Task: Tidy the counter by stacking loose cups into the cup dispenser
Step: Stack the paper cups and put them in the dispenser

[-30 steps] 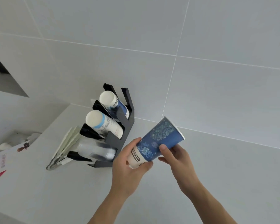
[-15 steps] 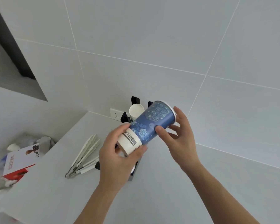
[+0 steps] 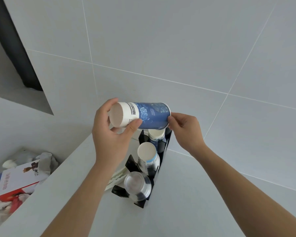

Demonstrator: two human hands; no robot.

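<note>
A blue and white paper cup stack (image 3: 143,115) lies sideways in the air, its white base end facing me. My left hand (image 3: 111,132) grips the base end; my right hand (image 3: 184,130) pinches the rim end. Right below stands the black cup dispenser (image 3: 162,161) on the counter. It holds a blue-patterned cup stack (image 3: 156,134) at the top, a white cup stack (image 3: 148,156) in the middle and clear plastic cups (image 3: 138,184) at the bottom. The held cup hides the dispenser's top.
White sticks (image 3: 115,178) lie on the grey counter (image 3: 186,202) left of the dispenser. Off the counter's left edge is a bin (image 3: 15,182) with a red and white box and crumpled paper. A tiled wall rises behind; a dark recess (image 3: 15,48) is at upper left.
The cup has turned from slanting to nearly level, base toward me, and sits above the dispenser. The view has shifted so the dispenser lies below my hands.
</note>
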